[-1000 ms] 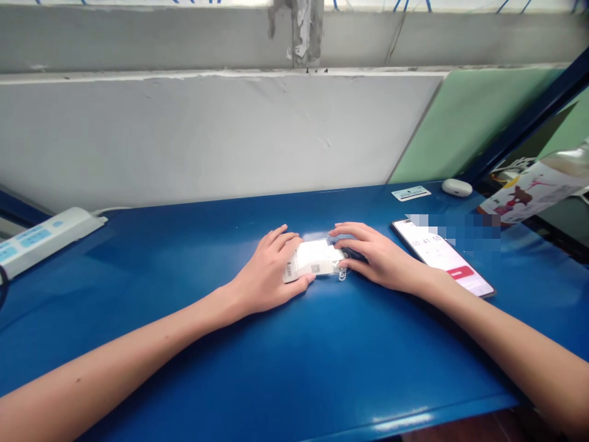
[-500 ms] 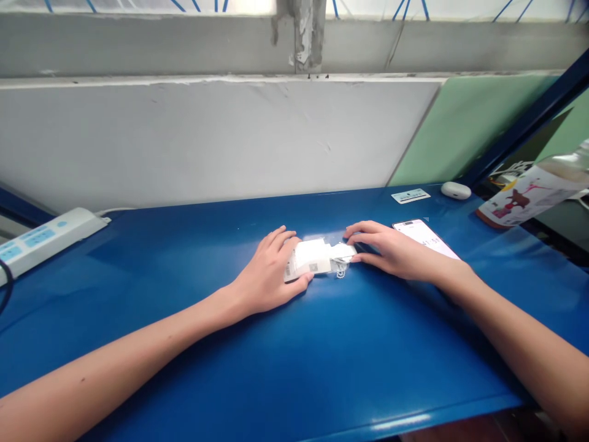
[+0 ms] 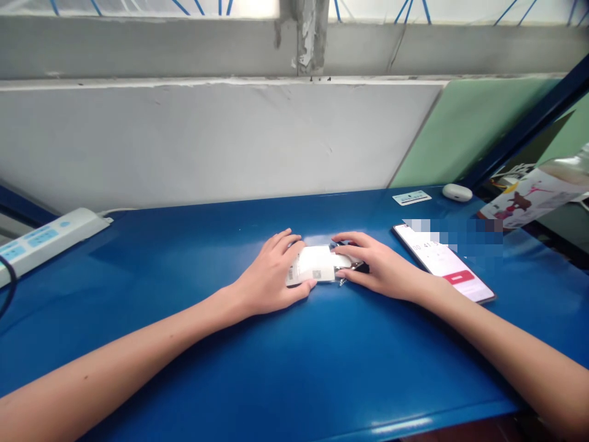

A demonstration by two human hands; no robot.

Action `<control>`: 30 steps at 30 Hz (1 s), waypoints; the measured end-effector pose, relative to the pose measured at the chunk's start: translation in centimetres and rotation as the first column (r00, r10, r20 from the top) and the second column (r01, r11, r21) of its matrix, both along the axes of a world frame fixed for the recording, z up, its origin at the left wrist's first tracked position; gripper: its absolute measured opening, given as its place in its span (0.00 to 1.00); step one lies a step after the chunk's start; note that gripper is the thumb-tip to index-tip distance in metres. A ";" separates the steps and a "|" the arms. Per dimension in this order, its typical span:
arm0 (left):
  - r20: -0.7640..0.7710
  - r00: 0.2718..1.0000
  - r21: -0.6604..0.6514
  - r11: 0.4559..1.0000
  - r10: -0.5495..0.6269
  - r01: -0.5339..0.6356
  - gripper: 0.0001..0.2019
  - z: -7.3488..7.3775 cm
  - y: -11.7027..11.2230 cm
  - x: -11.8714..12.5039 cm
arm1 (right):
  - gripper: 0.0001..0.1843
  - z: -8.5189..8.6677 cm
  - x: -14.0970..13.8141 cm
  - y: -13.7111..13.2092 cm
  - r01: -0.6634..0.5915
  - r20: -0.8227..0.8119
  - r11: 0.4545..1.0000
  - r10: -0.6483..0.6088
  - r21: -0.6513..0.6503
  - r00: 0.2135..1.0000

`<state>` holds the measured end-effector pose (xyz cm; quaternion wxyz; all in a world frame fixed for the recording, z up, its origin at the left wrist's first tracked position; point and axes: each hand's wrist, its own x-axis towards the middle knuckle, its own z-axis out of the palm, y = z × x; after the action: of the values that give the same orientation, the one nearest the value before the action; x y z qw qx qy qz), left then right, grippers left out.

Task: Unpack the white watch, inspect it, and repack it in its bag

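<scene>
A small white packet [image 3: 317, 264] with a barcode label and a printed code lies flat on the blue table [image 3: 294, 368], near its middle. My left hand [image 3: 271, 276] grips the packet's left end, thumb below and fingers curled over the top. My right hand [image 3: 372, 264] pinches the packet's right end, where a small dark piece and a short bead chain [image 3: 343, 281] stick out. What the dark piece is I cannot make out.
A phone [image 3: 448, 261] with a lit timer screen lies to the right of my right hand. Behind it are a small card [image 3: 411, 197] and a white earbud case [image 3: 457, 192]. A white power strip [image 3: 41, 236] sits far left. A printed bottle [image 3: 538, 193] lies at the right edge.
My right hand drew back to the right a little, then returned against the packet's right end. The packet and my left hand shifted slightly.
</scene>
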<state>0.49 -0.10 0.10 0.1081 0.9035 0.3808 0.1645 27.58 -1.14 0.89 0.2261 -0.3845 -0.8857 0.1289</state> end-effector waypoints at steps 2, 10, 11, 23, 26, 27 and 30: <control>0.000 1.000 -0.007 1.000 0.007 -0.007 0.31 0.0 0.0 0.0 | 0.16 0.0 -0.2 -0.1 0.001 -0.005 1.000 -0.001 -0.031 1.000; -0.017 0.998 -0.035 0.998 0.054 -0.054 0.31 0.2 0.0 0.1 | 0.16 -0.3 1.3 1.1 0.068 0.029 0.997 -0.069 0.023 0.997; -0.021 0.998 -0.041 0.998 0.056 -0.057 0.31 0.3 0.0 0.1 | 0.16 -0.2 1.5 1.3 0.096 0.032 0.995 -0.097 0.041 0.995; 0.003 0.998 -0.058 0.996 0.065 -0.065 0.39 0.2 0.0 0.2 | 0.41 0.0 1.4 1.2 0.306 -0.079 0.948 -0.300 0.087 0.951; 0.010 0.997 -0.071 0.994 0.082 -0.081 0.39 0.1 0.0 0.2 | 0.41 -0.1 1.4 1.1 0.291 -0.082 0.949 -0.283 0.118 0.956; 0.018 0.995 -0.076 0.993 0.095 -0.093 0.39 0.1 0.0 0.2 | 0.39 -0.1 1.4 1.1 0.285 -0.081 0.951 -0.277 0.123 0.958; 0.055 0.991 -0.112 0.987 0.125 -0.118 0.41 0.3 -0.1 0.1 | 0.36 -0.1 1.4 1.0 0.259 -0.084 0.958 -0.250 0.122 0.965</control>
<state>0.63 -0.16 0.37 0.1584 0.8658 0.4401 0.1778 28.98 -0.09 0.80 0.2956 -0.4748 -0.8273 0.0528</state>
